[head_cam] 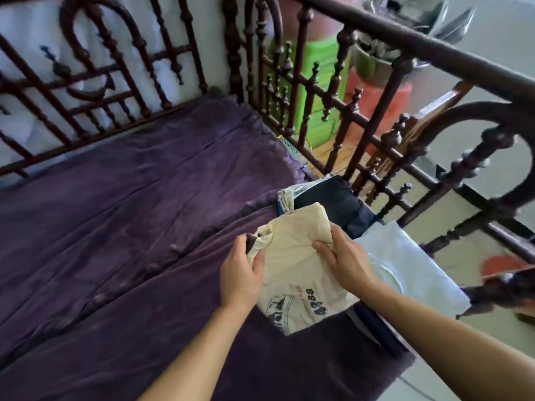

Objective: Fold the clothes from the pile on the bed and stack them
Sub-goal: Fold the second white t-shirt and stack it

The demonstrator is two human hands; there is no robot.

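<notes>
A folded cream shirt (298, 273) with a dark printed graphic and numbers lies near the bed's right edge. My left hand (241, 274) grips its left side near the collar. My right hand (346, 257) pinches its upper right part. Behind the shirt sits a dark navy garment (340, 202) with a striped pale piece (286, 198) at its left. A folded white garment (405, 264) lies to the right, partly under my right wrist.
The purple bedsheet (130, 227) spreads wide and wrinkled to the left. A dark carved wooden railing (362, 125) runs along the back and right of the bed. Beyond it stand a green plastic stool (315, 82) and a red stool (376, 105).
</notes>
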